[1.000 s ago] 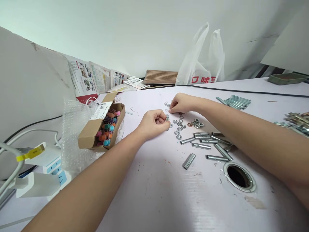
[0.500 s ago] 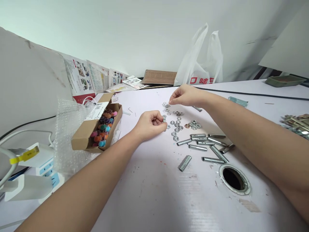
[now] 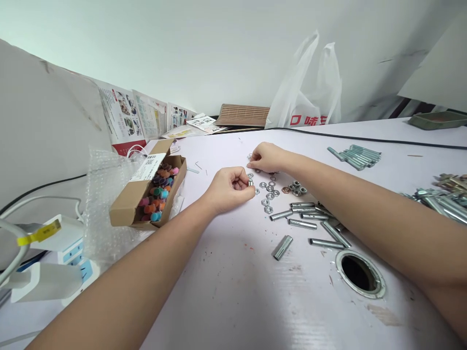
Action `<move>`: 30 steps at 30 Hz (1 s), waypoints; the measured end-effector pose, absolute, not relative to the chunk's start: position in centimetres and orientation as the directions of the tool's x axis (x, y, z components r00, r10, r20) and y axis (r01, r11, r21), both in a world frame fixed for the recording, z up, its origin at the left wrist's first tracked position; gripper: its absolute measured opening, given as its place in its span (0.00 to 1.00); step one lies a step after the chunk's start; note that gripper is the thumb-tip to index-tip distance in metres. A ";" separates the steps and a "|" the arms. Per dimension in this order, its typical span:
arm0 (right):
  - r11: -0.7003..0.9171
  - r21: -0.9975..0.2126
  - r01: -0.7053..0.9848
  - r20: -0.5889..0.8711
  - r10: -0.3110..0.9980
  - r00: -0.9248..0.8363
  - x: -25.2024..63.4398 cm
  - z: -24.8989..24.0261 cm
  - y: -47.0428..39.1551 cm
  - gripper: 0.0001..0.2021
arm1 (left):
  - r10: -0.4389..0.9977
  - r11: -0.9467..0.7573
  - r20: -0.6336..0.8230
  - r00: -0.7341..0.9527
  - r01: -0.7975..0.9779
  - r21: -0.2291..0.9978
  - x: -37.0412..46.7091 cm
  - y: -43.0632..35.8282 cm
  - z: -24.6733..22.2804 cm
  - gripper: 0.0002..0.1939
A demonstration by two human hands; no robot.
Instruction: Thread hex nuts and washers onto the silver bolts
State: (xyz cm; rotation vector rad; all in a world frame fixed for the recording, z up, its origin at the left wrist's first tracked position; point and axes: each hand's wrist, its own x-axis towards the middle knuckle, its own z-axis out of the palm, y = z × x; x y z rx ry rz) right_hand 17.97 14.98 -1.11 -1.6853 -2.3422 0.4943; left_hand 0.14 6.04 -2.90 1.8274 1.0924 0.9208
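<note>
My left hand [image 3: 233, 187] is closed, thumb and fingers pinching a small silver bolt-like piece [image 3: 250, 182]; most of it is hidden in the fingers. Just beyond it, my right hand [image 3: 265, 158] is low over the table with fingertips together near some washers; I cannot make out anything between them. Loose washers [image 3: 272, 183] and hex nuts [image 3: 268, 210] lie right of my left hand. A copper-coloured nut [image 3: 286, 190] rests beside a cluster of silver nuts [image 3: 297, 188]. Several metal sleeves [image 3: 302, 223] are scattered nearer me.
Left stands an open cardboard box [image 3: 120, 209] of colourful plastic pieces on bubble wrap [image 3: 104, 209]. Threaded rods [image 3: 359, 156] lie beyond my right forearm, with a bolt pile [image 3: 443, 199] farther right. A metal-rimmed hole [image 3: 381, 287] opens in the table. A plastic bag [image 3: 306, 104] stands behind.
My right hand has come down and slightly left, nearer to my left hand. My left hand keeps its pinch on the small bolt-like piece. The view has shifted slightly.
</note>
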 end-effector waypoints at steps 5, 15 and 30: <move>0.330 -0.404 0.853 0.010 0.934 -0.356 18.7 0.2 14.3 0.11 | 0.916 -0.309 0.186 0.355 0.332 0.891 0.2 6.0 -2.8 0.09; 0.237 -0.418 0.877 0.020 0.967 -0.252 19.7 0.8 13.7 0.06 | 0.915 -0.320 0.197 0.352 0.337 0.885 0.2 5.8 -2.9 0.09; 0.231 -0.472 0.851 -0.064 0.953 -0.295 19.9 2.2 13.1 0.08 | 0.920 -0.311 0.188 0.343 0.348 0.885 0.3 5.8 -2.5 0.10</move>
